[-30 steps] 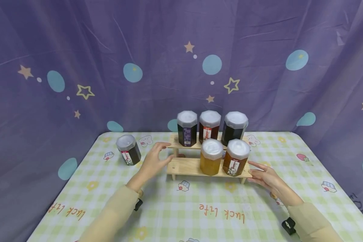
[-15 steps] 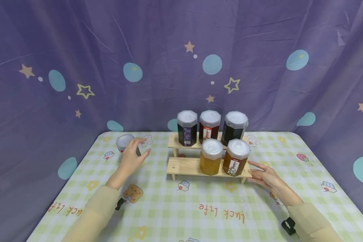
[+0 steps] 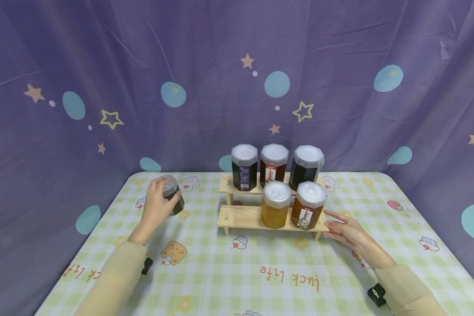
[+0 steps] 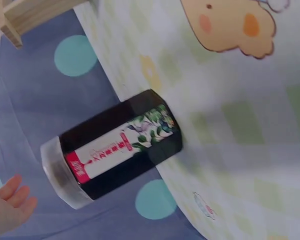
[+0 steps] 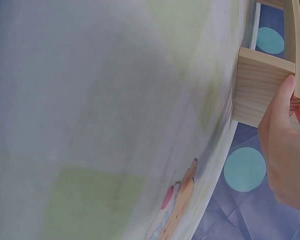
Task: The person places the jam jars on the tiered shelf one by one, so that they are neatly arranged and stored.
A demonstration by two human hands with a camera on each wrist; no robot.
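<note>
My left hand [image 3: 156, 206] curves over a dark octagonal jar [image 3: 175, 202] with a frosted lid at the table's left. The left wrist view shows a gap between its fingers [image 4: 17, 197] and the lid [image 4: 65, 172]; the jar has a white and red label. With its fingers, my right hand [image 3: 349, 231] holds the right end of the two-step wooden rack [image 3: 242, 217], pinching the end of the lower plank [image 5: 265, 82]. On this step stand a yellow jar [image 3: 275, 210] and an amber jar [image 3: 307, 210].
Three dark jars stand in a row on the upper step: a left one [image 3: 244, 169], a middle one [image 3: 274, 164] and a right one [image 3: 304, 169]. A checked cloth [image 3: 221, 267] covers the table. Behind hangs a purple curtain [image 3: 205, 131].
My left hand has left the rack's left end and moved left to the separate dark jar. My right hand stays at the rack's right end. The jars on the rack have not moved.
</note>
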